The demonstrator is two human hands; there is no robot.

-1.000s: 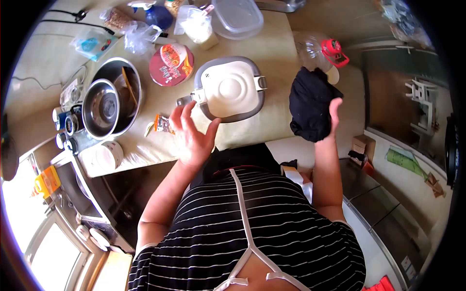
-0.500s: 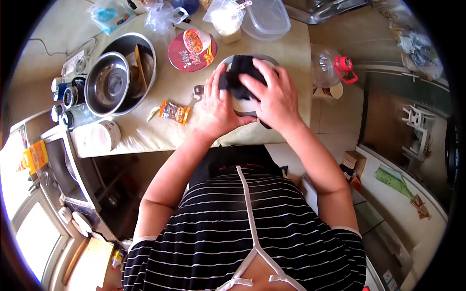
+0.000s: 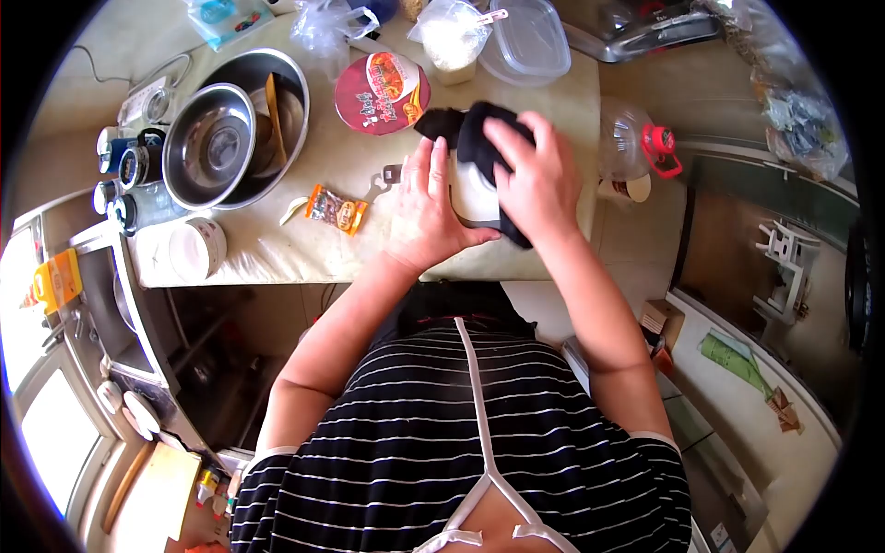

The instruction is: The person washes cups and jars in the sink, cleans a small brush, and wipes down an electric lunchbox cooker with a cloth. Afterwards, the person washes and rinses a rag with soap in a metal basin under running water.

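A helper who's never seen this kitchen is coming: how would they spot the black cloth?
Start at the pale table in front of the striped top. Toward its right end, the right hand is on the black cloth, over a white lid. Its dark, soft folds set it apart from that lid and the round red tub beyond.

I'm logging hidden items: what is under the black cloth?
Part of a white lid shows beside the black cloth, between the left hand and right hand. The cloth and hands cover the rest; whatever else lies beneath cannot be seen.
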